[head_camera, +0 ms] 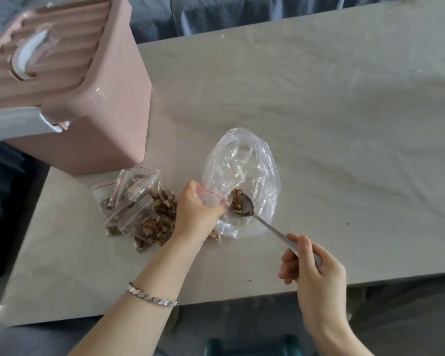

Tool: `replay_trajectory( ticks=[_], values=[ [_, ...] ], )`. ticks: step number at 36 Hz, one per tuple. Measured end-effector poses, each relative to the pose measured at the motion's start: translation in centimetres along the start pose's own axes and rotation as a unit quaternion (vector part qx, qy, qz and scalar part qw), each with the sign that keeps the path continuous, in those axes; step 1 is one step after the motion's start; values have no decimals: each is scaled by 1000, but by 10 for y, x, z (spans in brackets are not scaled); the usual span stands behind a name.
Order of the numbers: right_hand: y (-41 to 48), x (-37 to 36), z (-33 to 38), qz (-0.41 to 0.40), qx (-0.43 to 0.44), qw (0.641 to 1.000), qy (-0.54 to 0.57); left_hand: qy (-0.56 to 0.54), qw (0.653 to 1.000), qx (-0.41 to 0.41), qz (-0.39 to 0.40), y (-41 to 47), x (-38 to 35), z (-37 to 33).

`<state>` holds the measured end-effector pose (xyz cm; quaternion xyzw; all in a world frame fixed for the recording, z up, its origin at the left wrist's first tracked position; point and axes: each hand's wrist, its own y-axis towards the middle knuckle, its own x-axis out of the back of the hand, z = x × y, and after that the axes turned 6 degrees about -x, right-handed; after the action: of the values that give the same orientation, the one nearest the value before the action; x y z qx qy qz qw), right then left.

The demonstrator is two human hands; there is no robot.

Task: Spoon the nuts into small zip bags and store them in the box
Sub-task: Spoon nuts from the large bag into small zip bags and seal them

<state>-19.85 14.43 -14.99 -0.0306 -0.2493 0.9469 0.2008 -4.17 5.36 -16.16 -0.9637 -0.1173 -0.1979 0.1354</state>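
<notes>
My left hand [195,209] grips a small zip bag [212,197] with a red seal line, its mouth facing right. My right hand [310,263] holds the handle of a metal spoon [243,208]. The spoon's bowl carries chopped nuts and sits right at the bag's mouth. Both are over a large clear plastic bag [242,163] lying nearly empty on the table, with a few nuts [237,192] left inside. Several filled small zip bags [141,211] lie in a pile to the left of my left hand. The pink box [93,119] stands at the far left, lid on.
The pale table [319,111] stretches far to the right and back. Its near edge runs just under my wrists. The pink box has a white handle and white latch [21,123]. A few nut crumbs [249,280] lie near the front edge.
</notes>
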Motion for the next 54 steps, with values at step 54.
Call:
replay_trajectory(
  ticks=[54],
  values=[
    [42,5,96,19,22,998,54,-13,994,-113,-12,-28,11,1]
  ],
)
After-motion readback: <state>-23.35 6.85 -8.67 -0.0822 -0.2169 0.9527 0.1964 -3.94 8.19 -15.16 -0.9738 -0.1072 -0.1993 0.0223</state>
